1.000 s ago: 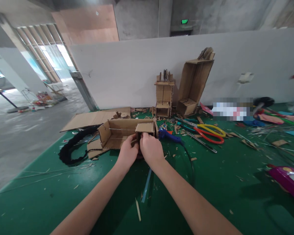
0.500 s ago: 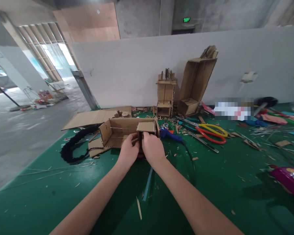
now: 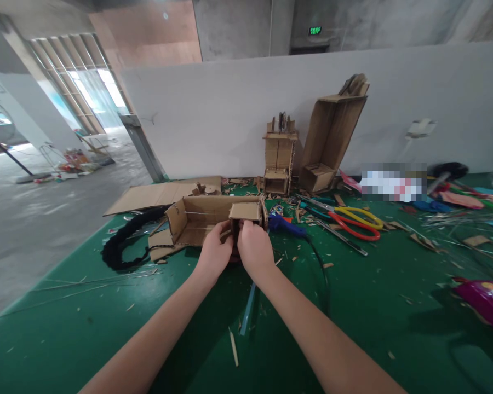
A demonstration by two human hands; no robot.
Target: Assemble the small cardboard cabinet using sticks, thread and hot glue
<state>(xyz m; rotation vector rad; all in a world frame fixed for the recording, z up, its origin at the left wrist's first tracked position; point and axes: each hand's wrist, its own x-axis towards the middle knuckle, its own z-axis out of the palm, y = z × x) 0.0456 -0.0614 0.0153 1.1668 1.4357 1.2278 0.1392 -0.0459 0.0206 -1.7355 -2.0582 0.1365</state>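
Note:
A long open cardboard box [image 3: 203,207] lies on its side on the green table, with a small box-shaped compartment [image 3: 245,210] at its right end. My left hand [image 3: 216,246] is closed, its thumb and fingers gripping the compartment's left edge. Close beside it, my right hand [image 3: 254,245] is curled at the compartment's mouth, fingertips inside. Whatever those fingertips pinch is hidden by the hand and the cardboard. Just right of the box lies a blue glue gun [image 3: 286,225] with a black cord. A translucent blue strip [image 3: 248,309] lies below my hands.
A black fuzzy coil [image 3: 117,249] lies left of the box. Behind stand a small cardboard frame [image 3: 277,150] and a taller, leaning one [image 3: 332,134], against a white partition [image 3: 213,120]. Scissors [image 3: 357,224] and scraps lie right; a wooden stick [image 3: 233,349] lies in front.
My hands stay at the compartment, with only a slight shift of the right-hand fingers. The box has not visibly moved; the view has shifted a little.

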